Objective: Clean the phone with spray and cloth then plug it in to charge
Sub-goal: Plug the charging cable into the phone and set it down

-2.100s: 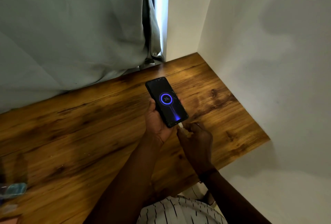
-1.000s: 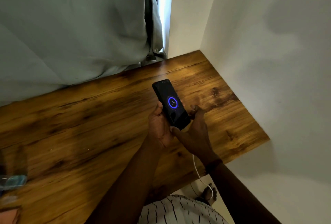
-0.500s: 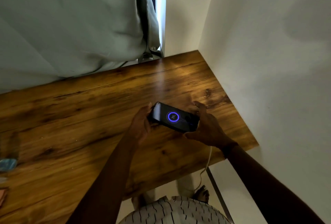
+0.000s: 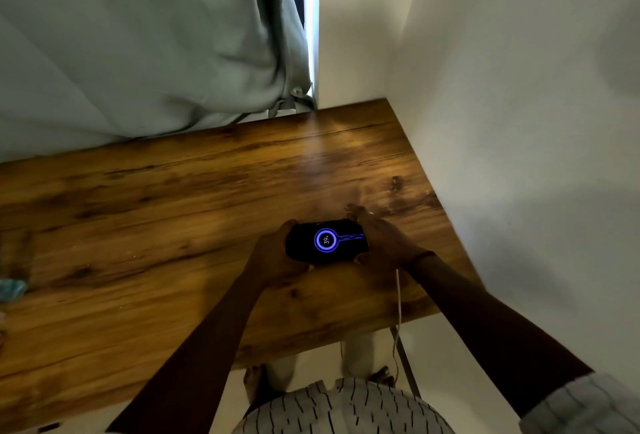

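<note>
2 hands, left hand (image 4: 277,258) and right hand (image 4: 382,243), each grip clamped on the phone (image 4: 325,241) ends.

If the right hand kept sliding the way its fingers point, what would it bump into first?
The right hand holds the glowing black phone, fingers pointing away over the brown wooden table. That way looks free up to the white wall, though depth is unclear.

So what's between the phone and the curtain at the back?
Only bare wooden table. In the head view, nothing lies between the phone, held by both hands, and the curtain.
</note>
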